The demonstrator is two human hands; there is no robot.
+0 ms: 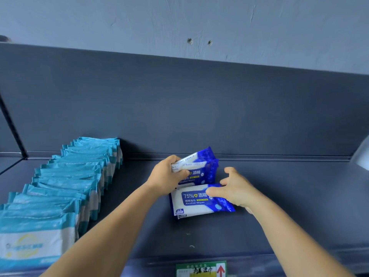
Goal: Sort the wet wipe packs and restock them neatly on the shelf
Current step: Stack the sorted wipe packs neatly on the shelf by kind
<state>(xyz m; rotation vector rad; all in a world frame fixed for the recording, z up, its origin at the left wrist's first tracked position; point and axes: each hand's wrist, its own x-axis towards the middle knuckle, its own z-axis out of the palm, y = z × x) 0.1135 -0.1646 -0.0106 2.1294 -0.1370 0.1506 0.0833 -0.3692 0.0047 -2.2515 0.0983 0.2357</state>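
On the dark grey metal shelf [279, 196] a long row of light blue and white plastic wipe packs [65, 182] stands on edge at the left, too overlapped to count. Near the middle, the left hand [167, 176] grips three upright dark blue and white alcohol wipe packs [201, 166] by their left ends (fingers curled over the top). Just in front lies a flat pair of the same packs [197, 200], stacked, the right hand [233, 188] pressing spread fingers on its right end.
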